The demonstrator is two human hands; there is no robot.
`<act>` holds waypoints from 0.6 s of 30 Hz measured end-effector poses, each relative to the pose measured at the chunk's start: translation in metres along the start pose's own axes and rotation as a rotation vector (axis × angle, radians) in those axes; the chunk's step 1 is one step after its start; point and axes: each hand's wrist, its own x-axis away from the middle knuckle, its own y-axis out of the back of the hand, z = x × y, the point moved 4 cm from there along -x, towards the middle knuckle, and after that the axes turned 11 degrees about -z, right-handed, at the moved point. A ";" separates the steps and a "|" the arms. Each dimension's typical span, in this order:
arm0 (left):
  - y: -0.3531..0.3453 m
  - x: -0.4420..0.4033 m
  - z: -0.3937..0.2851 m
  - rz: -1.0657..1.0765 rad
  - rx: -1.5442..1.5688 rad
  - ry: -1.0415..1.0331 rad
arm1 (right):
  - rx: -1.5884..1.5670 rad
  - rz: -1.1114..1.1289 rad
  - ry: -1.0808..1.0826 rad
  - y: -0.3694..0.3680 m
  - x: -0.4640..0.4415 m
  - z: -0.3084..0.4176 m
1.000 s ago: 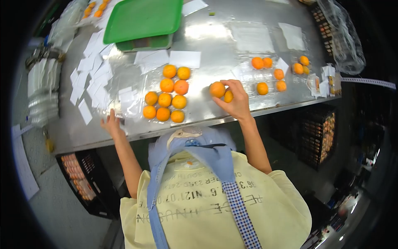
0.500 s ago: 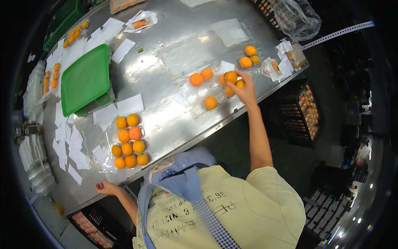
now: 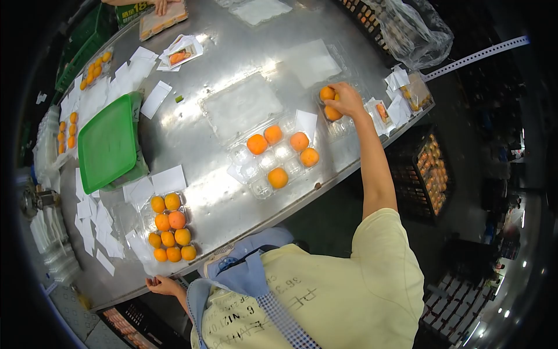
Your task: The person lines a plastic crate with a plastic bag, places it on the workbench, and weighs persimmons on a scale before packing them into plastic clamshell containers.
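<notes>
My right hand (image 3: 344, 100) is closed round an orange (image 3: 327, 93) at the small clear plastic tray on the right. Another orange (image 3: 332, 113) shows below its fingers; the palm hides part of that tray. A larger clear tray (image 3: 266, 161) in the middle holds several oranges and several bare cups. My left hand (image 3: 163, 285) hangs by the table's front edge, fingers loosely curled and slightly apart, with nothing in them. Just above it stands a clear tray with several rows of oranges (image 3: 176, 220).
A green lid (image 3: 107, 144) tops a box on the left, amid scattered white cards (image 3: 103, 224). Printed cards (image 3: 181, 55) lie at the back. Another person's hand (image 3: 161, 6) rests on a carton. A black crate of fruit (image 3: 431, 174) stands beyond the right edge.
My right hand has moved with fruit from above the middle tray to the small right tray. My left hand stays near the table edge. The camera view has shifted.
</notes>
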 end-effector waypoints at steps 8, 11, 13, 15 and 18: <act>-0.006 -0.005 0.007 0.089 -0.171 -0.102 | -0.001 0.156 0.112 -0.015 -0.015 -0.018; -0.009 -0.006 0.011 0.103 -0.228 -0.141 | 0.054 0.232 0.118 -0.009 -0.019 -0.006; -0.009 -0.007 0.009 0.106 -0.255 -0.156 | -0.073 0.190 0.029 -0.010 -0.020 -0.011; -0.009 -0.006 0.006 0.109 -0.279 -0.165 | -0.374 0.043 -0.149 -0.017 -0.019 -0.031; -0.009 -0.005 0.008 0.105 -0.274 -0.194 | -1.004 0.015 -0.719 0.004 -0.013 -0.037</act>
